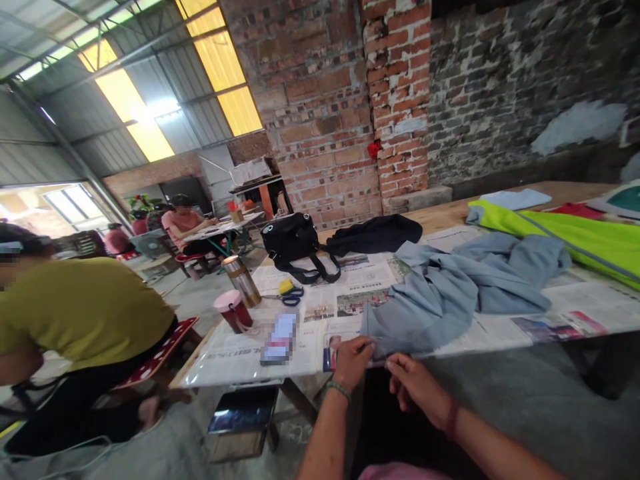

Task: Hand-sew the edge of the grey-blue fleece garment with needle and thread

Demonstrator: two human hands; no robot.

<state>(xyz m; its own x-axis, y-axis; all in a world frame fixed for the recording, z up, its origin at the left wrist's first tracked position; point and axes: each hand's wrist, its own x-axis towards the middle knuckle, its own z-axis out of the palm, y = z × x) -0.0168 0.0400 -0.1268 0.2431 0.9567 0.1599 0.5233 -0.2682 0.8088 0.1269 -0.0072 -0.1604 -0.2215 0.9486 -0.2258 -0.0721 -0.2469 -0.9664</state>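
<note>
Single head-worn camera looks forward and down, close over the table (pixel 450 217) edge.

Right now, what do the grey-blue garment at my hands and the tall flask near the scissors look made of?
The grey-blue garment looks like soft matte cloth, perhaps cotton knit: it slumps in loose folds where the left hand and right hand pinch its edge. The flask looks like brushed metal, judging by its silvery sheen.

Left hand (pixel 354 361): fingers curled, pinching, green band at wrist.
Right hand (pixel 414 385): fingers bent, pinching, forearm stretched forward.
</note>
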